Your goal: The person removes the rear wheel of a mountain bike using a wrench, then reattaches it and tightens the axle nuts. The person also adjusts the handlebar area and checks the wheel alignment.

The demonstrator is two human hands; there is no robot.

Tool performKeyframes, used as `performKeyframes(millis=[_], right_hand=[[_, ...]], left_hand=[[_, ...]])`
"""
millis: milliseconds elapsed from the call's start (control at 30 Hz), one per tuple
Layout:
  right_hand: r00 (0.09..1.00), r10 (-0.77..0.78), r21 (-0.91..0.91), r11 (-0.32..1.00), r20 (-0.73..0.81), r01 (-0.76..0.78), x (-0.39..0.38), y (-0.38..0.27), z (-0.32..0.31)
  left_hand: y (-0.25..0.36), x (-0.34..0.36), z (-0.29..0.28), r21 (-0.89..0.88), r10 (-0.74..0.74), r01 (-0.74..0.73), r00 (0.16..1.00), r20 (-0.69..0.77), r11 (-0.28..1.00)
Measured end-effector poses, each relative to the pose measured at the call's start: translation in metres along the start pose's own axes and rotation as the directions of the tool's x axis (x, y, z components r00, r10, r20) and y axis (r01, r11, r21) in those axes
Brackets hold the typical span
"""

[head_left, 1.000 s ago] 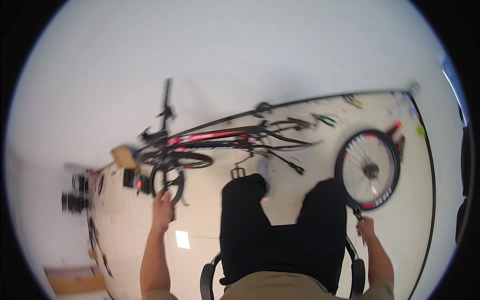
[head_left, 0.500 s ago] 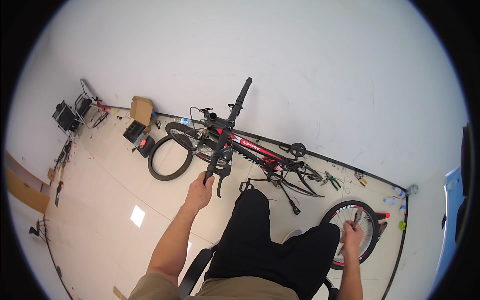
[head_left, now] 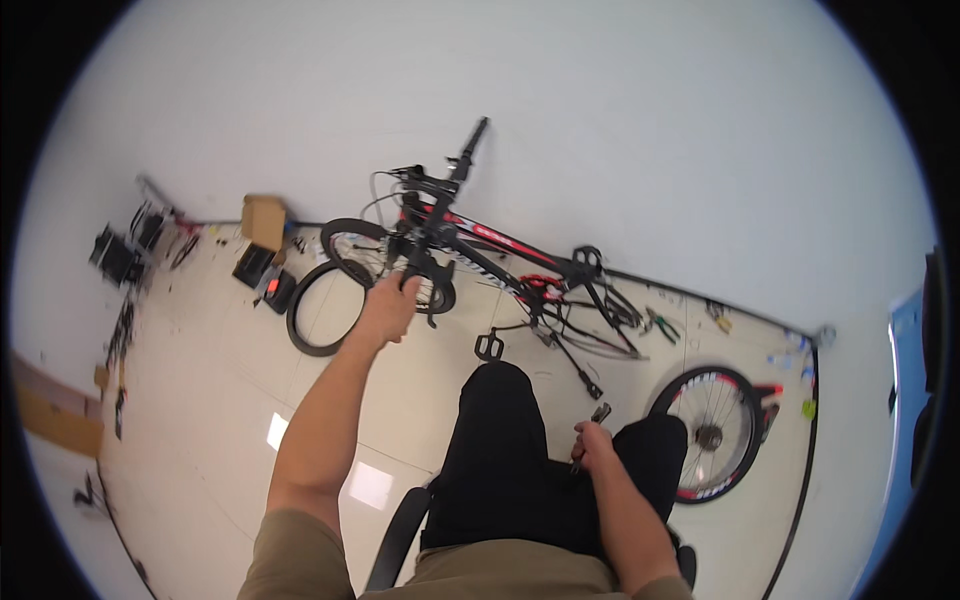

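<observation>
Handlebar (head_left: 438,218) is gripped at its end by left hand (head_left: 389,309); tool (head_left: 601,412) is clasped in right hand (head_left: 594,445), with wheel (head_left: 708,437) seen right of it.

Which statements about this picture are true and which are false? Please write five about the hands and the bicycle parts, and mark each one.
1. The left hand holds the handlebar. True.
2. The right hand is empty. False: it holds a dark tool.
3. The loose tire lies right of the bicycle frame. False: it lies left of it.
4. The wheel has spokes. True.
5. The green-handled pliers lie on the seated person's lap. False: they lie on the floor.
</observation>
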State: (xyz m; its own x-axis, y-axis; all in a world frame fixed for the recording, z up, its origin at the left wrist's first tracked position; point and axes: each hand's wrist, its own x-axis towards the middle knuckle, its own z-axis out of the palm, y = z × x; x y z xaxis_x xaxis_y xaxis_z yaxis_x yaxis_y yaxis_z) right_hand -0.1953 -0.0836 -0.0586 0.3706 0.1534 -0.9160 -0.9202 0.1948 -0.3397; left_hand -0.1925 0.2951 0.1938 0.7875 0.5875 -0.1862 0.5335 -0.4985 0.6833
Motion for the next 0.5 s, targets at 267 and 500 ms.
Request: performKeyframes(millis=[267, 500], right_hand=[[0.987, -0.145, 0.083, 0.985, -0.076, 0.151, 0.029, 0.017, -0.013], [0.996, -0.057, 0.152, 0.986, -0.071, 0.067, 0.005, 0.012, 0.004]], left_hand=[[-0.003, 0.001, 0.012, -0.064, 0.055, -0.055, 0.998, -0.009, 0.996], [0.002, 0.004, 0.004, 0.052, 0.033, -0.034, 0.999, 0.008, 0.998]])
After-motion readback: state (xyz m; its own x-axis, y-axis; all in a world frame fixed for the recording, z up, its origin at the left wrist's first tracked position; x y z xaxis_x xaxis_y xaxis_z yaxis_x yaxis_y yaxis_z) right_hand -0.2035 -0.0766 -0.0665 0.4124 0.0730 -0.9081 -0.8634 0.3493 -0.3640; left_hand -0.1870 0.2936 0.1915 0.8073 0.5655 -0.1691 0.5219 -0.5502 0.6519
